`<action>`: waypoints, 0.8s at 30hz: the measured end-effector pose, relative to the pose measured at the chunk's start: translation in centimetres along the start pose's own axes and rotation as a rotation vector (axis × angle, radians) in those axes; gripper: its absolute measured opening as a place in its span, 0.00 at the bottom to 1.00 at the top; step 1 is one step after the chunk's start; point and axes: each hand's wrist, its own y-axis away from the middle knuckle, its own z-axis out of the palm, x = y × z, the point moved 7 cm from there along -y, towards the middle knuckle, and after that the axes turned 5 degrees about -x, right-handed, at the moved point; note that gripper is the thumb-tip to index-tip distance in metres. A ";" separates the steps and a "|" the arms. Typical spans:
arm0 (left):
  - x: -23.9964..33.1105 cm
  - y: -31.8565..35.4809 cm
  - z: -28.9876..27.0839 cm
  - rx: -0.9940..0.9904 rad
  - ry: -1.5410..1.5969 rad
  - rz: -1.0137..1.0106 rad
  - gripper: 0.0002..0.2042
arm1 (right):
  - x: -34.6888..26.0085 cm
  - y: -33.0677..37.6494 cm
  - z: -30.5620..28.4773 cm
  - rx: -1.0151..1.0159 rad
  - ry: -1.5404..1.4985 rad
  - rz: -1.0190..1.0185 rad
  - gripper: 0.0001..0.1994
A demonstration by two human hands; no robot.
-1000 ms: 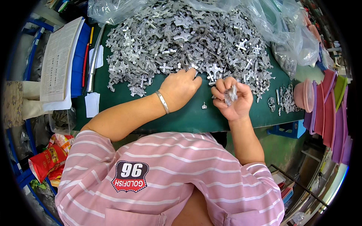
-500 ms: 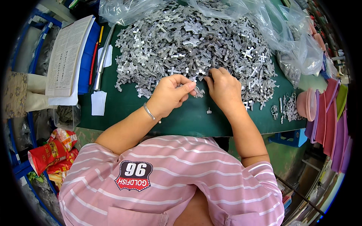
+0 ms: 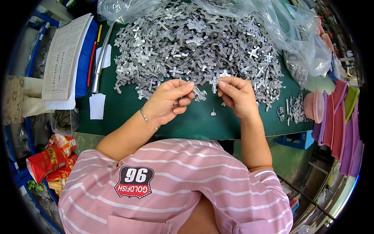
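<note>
A big heap of small grey cross-shaped metal parts (image 3: pixel 194 46) covers the far half of a green table mat (image 3: pixel 124 113). My left hand (image 3: pixel 167 102) is curled at the heap's near edge, with a few parts held against its fingers. My right hand (image 3: pixel 238 95) pinches one small cross-shaped part (image 3: pixel 214 82) between thumb and fingertips, just right of the left hand. One loose part (image 3: pixel 213 112) lies on the mat below the hands. A thin bracelet circles my left wrist.
Clear plastic bags (image 3: pixel 300 43) lie at the heap's right. A small pile of sorted parts (image 3: pixel 294 109) sits at the right edge near stacked pink and purple trays (image 3: pixel 335 117). A printed paper pad (image 3: pixel 64 54), pencils and a metal rod lie left. Red snack bags (image 3: pixel 46 160) are at lower left.
My right hand came down from holding a bunch of parts at chest side to the heap's edge, then lifted one part. Both hands drew together in the middle.
</note>
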 end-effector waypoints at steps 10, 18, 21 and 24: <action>3.4 1.5 -1.5 0.090 -0.065 0.196 0.03 | 1.5 0.4 0.8 -0.078 0.200 0.104 0.04; 6.4 1.8 0.2 0.318 -1.174 0.692 0.04 | 1.0 -0.2 5.0 -0.231 1.150 -0.289 0.07; 5.9 1.8 0.8 0.350 -1.389 0.597 0.05 | -0.6 -0.1 5.3 -0.113 1.143 -0.419 0.07; 4.9 1.0 1.5 0.323 -1.546 0.622 0.07 | -2.0 -0.4 5.7 0.051 1.294 -0.549 0.08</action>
